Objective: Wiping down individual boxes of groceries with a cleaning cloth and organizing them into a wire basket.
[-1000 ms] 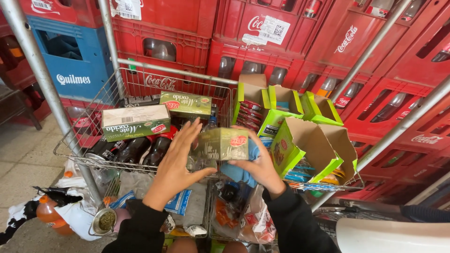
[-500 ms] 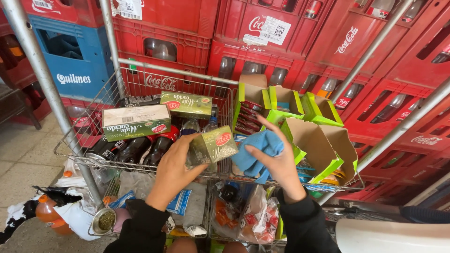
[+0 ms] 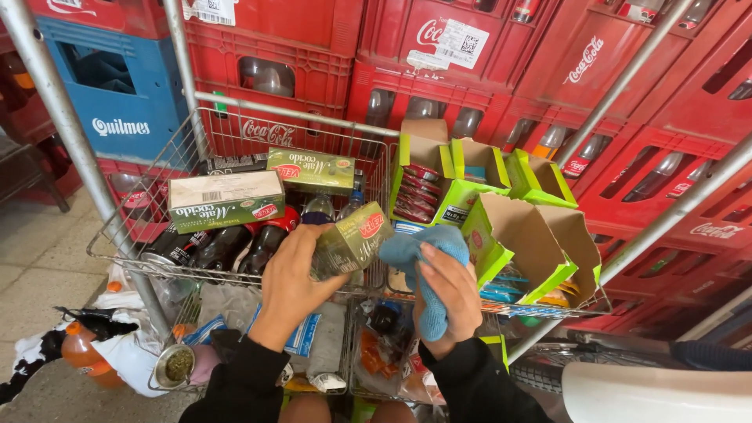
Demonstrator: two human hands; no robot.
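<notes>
My left hand [image 3: 291, 283] grips a small green carton with a red label [image 3: 354, 237], tilted over the front edge of a wire basket [image 3: 117, 258]. My right hand [image 3: 450, 298] is closed on a crumpled blue cloth [image 3: 415, 258], which touches the carton's right end. Both arms wear black sleeves. Inside the basket lie two more green cartons [image 3: 225, 200] on top of dark bottles [image 3: 235, 247].
Open lime-green cardboard display boxes [image 3: 501, 227] stand at the right of the basket. Red bottle crates [image 3: 470, 55] and a blue crate [image 3: 117, 86] are stacked behind. Metal poles [image 3: 55, 102] cross the view. Bags and packets [image 3: 313, 345] fill the lower shelf.
The right hand with the blue cloth came off the carton's side and slid to its right end. The left hand turned the carton and lowered it slightly.
</notes>
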